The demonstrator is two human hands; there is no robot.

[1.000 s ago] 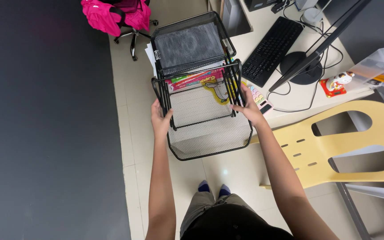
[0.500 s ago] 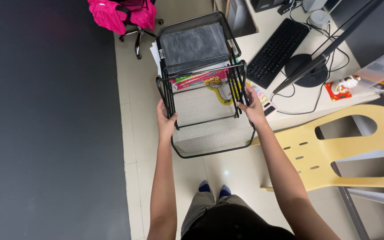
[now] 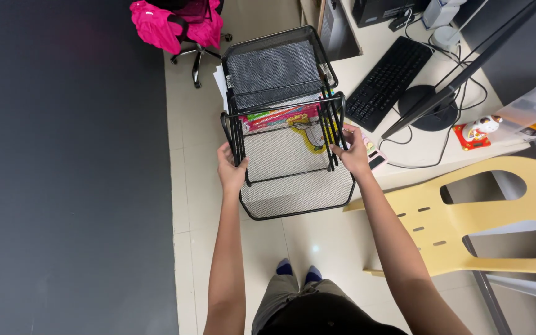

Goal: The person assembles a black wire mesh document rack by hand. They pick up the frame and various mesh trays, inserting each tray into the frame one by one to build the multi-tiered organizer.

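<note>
Black wire-mesh tiered tray rack (image 3: 286, 149) hangs in the air between both hands in the head view, held over the pale tiled floor (image 3: 187, 130) just short of the counter (image 3: 417, 142). The left hand (image 3: 231, 170) has its fingers curled around the left upright bars, and the right hand (image 3: 352, 155) has its fingers wrapped on the right upright bars, so each hand pinches the frame at its side posts. Between the fingers lie colourful papers (image 3: 283, 118) on the middle tier, above a bare mesh bottom tray. Beyond the right fingers, on the counter, sit a black keyboard (image 3: 389, 80) and a monitor stand (image 3: 429, 115); past the far end of the rack stands an office chair with a pink bag (image 3: 175, 25). Below the right forearm is a yellow plastic chair (image 3: 466, 217). The rack looks stiff and fairly light but bulky; the side posts seem the safest hold, since the loose papers could slide if it tilts.
</note>
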